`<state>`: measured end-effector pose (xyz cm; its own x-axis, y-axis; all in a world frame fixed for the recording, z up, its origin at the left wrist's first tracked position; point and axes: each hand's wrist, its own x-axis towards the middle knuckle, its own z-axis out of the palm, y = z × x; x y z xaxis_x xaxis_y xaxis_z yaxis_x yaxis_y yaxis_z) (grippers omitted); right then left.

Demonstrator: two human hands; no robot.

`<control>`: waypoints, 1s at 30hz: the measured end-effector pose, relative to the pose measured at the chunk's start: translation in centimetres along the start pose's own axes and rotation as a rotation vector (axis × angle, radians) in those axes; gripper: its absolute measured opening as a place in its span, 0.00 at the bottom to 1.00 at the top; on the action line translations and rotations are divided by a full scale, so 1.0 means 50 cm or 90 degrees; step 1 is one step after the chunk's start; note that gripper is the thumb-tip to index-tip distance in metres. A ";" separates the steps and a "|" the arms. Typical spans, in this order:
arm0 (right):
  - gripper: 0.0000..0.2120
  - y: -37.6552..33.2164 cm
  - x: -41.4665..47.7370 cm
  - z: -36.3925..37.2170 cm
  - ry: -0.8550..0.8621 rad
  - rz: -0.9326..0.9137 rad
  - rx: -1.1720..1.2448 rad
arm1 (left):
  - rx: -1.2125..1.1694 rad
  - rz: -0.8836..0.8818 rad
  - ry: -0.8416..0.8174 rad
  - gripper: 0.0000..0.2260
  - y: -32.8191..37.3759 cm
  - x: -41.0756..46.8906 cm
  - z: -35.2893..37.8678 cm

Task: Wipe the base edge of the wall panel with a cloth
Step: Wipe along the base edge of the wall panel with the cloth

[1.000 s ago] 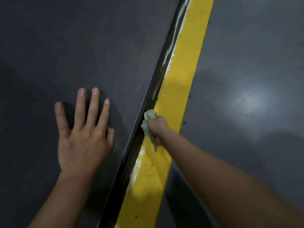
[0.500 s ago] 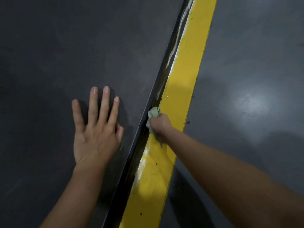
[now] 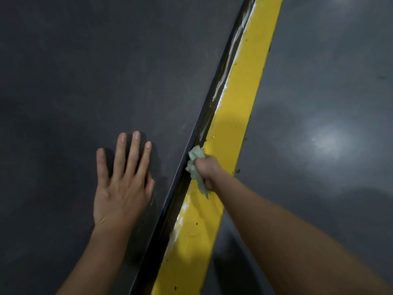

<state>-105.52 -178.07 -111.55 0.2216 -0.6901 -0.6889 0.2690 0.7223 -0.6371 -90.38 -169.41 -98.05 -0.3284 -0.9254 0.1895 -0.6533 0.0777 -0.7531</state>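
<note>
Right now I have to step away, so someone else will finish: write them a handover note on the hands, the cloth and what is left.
The left hand lies flat on the wall panel, fingers straight, holding nothing.
The right hand grips the crumpled green cloth against the base edge, beside the yellow floor stripe.
Done: not clear from this view.
Left: whitish streaks show along the edge beyond the cloth; wipe that run.
</note>
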 end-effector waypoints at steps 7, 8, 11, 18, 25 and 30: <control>0.12 0.028 -0.066 0.015 -0.009 0.014 0.157 | -0.027 -0.010 -0.045 0.32 0.004 0.004 -0.015; 0.11 0.023 -0.068 0.012 -0.008 0.012 0.173 | -0.033 -0.009 -0.054 0.33 0.004 0.007 -0.018; 0.13 0.003 -0.071 -0.021 -0.019 0.013 0.169 | -0.057 0.028 -0.096 0.34 0.003 0.025 -0.034; 0.14 -0.066 -0.144 -0.107 0.047 0.100 0.069 | -0.071 0.036 -0.212 0.35 -0.026 0.187 -0.170; 0.11 -0.130 -0.166 -0.113 0.022 0.132 -0.003 | -0.076 -0.022 -0.276 0.33 -0.080 0.216 -0.213; 0.09 -0.143 -0.164 -0.143 -0.039 0.099 -0.025 | -0.129 0.039 -0.254 0.32 -0.012 0.190 -0.154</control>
<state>-115.96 -177.25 -103.82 0.3144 -0.5699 -0.7592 0.1906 0.8214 -0.5376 -98.37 -175.41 -90.93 -0.1079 -0.9843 -0.1399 -0.7745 0.1714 -0.6090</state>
